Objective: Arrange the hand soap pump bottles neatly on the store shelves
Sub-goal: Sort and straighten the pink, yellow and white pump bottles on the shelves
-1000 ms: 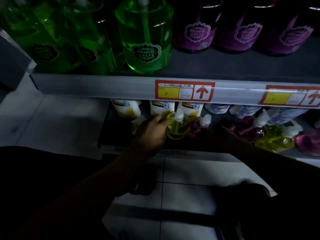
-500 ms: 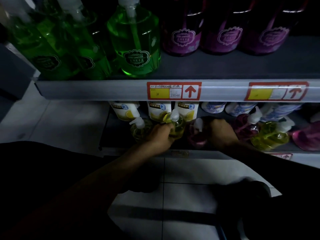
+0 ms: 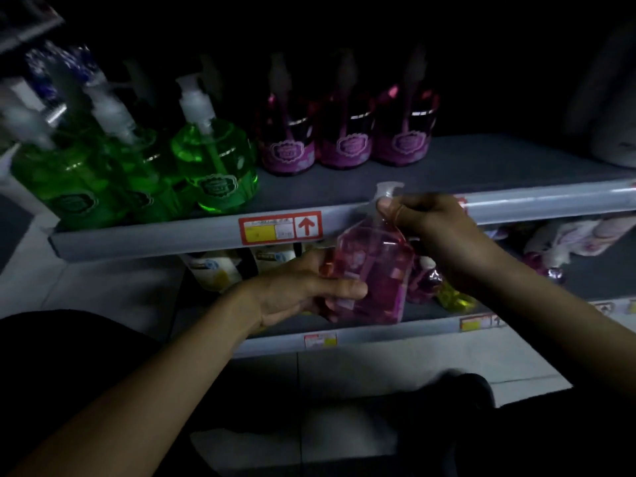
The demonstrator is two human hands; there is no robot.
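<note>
A pink pump bottle (image 3: 373,266) is held up in front of the shelf edge between both hands. My left hand (image 3: 303,287) grips its body from the left. At the neck, just under the white pump head, my right hand (image 3: 426,218) pinches it. On the upper shelf (image 3: 447,166) stand three green pump bottles (image 3: 216,166) at the left and three purple pump bottles (image 3: 347,136) in the middle. Small purple (image 3: 425,280) and yellow bottles (image 3: 454,299) lie on the lower shelf behind the held bottle.
White refill pouches (image 3: 213,270) stand at the back of the lower shelf, with more pale pouches (image 3: 571,235) at the right. Red-framed price tags (image 3: 280,227) sit on the shelf rail. Pale floor tiles (image 3: 103,294) lie to the left and below.
My left hand let go of the yellow bottle on the lower shelf. Both hands now hold a pink bottle raised to the upper shelf's edge. The view tilted upward.
</note>
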